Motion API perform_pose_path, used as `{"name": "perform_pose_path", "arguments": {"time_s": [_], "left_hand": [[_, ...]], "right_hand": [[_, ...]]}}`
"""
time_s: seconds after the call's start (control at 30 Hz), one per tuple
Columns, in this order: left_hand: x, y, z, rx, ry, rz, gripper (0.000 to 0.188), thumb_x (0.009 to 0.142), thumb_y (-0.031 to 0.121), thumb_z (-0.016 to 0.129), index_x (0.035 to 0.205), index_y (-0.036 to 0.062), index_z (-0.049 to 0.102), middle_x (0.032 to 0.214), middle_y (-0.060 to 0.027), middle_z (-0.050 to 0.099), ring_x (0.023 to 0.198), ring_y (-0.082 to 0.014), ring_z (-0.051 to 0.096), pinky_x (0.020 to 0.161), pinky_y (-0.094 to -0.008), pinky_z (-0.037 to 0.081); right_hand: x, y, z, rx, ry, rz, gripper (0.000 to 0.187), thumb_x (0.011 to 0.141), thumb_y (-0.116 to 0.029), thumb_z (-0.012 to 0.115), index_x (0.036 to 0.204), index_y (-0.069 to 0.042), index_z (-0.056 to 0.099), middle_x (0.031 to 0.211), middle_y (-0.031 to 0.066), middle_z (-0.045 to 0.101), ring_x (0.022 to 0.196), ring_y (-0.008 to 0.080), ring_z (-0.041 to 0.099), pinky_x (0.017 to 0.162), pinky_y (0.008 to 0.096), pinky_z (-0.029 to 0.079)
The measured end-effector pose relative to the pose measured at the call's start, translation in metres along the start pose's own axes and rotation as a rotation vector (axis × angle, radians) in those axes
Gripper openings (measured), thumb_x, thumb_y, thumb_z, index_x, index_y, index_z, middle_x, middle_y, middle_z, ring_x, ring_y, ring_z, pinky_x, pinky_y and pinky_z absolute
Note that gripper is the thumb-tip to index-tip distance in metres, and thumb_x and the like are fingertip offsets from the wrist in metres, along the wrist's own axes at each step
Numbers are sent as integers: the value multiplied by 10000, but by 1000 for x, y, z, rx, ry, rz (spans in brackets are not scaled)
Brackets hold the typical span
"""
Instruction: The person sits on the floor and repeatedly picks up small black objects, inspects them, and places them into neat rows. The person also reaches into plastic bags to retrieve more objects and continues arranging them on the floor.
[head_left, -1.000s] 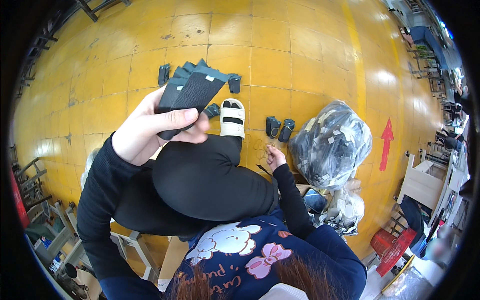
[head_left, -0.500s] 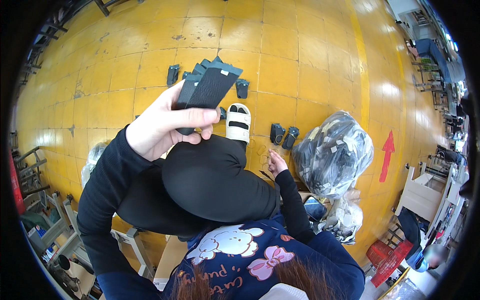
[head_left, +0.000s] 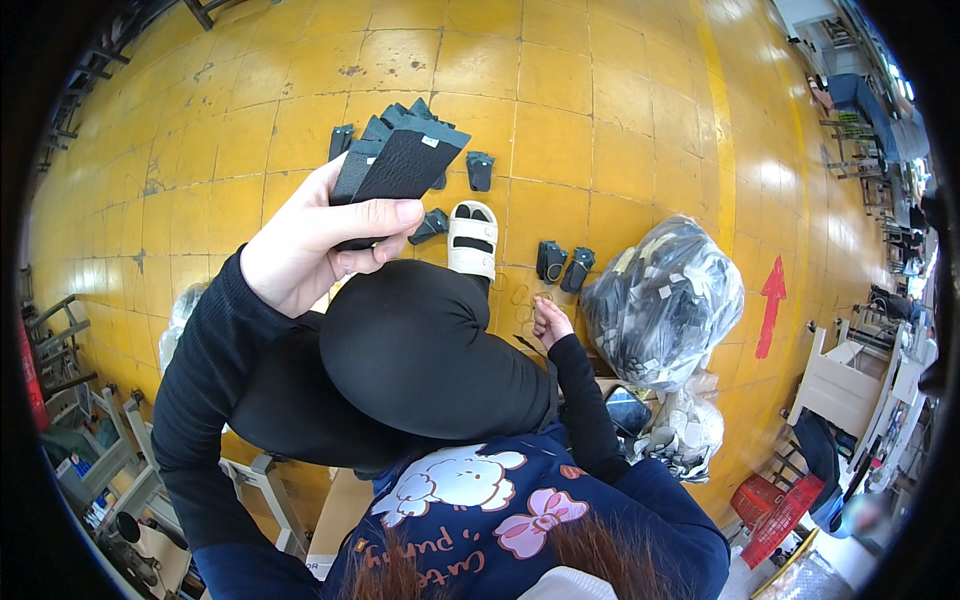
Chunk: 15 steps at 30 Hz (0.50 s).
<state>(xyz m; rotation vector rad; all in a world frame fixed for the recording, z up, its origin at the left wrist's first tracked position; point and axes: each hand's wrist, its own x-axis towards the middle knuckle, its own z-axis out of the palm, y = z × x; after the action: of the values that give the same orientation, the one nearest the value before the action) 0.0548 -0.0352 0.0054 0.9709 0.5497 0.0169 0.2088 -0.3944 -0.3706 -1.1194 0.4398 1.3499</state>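
My left hand [head_left: 323, 222] is raised above my knee, its thumb pressed across a fanned stack of black leather-like strips [head_left: 410, 160] with dark green edges; the top strip bears a small white tag. By my right thigh, low over the floor, my right hand [head_left: 551, 322] is closed with the fingertips together; whatever it may hold is too small to make out. Loose thin rubber bands [head_left: 521, 296] lie on the floor beside it. Just beyond sit two banded bundles of dark strips [head_left: 578, 270]. Several similar bundles [head_left: 480, 171] lie farther ahead, partly hidden by my left hand.
A large clear plastic bag of dark and pale pieces [head_left: 665, 305] stands right of my right hand. A phone [head_left: 627, 410] and a smaller bag of pale pieces [head_left: 683, 435] are nearer me. My sandalled foot [head_left: 472, 240] rests between the bundles. Another plastic bag [head_left: 184, 318] is at left.
My left hand has shifted slightly left and tilted the stack, whose strips now fan out more. A bundle near my foot shows more fully. My right hand has barely moved.
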Motion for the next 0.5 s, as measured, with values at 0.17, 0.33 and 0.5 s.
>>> {"name": "perform_pose_path", "arguments": {"time_s": [0.17,0.33,0.5], "left_hand": [[2,-1,-2,5,-35,-11,282,835,134,647,1044,22,494,808,-33,496,606,-61,455,429,-159,308],[0,-1,-3,22,-15,-11,270,838,142,643,1036,26,500,798,-29,496,613,-64,458,428,-158,301],[2,0,1,15,-9,-16,263,838,145,645,1026,27,504,798,-28,501,622,-67,464,428,-161,301]], "right_hand": [[18,11,-22,-219,234,-187,130,870,-159,614,980,-89,629,628,-43,517,480,69,398,464,220,323],[24,16,-14,-262,328,-181,171,830,-147,652,961,-37,654,699,-8,611,544,87,517,540,233,433],[30,21,-29,-1149,713,-419,232,790,-186,673,954,-23,676,807,98,660,670,204,615,710,323,496]]}}
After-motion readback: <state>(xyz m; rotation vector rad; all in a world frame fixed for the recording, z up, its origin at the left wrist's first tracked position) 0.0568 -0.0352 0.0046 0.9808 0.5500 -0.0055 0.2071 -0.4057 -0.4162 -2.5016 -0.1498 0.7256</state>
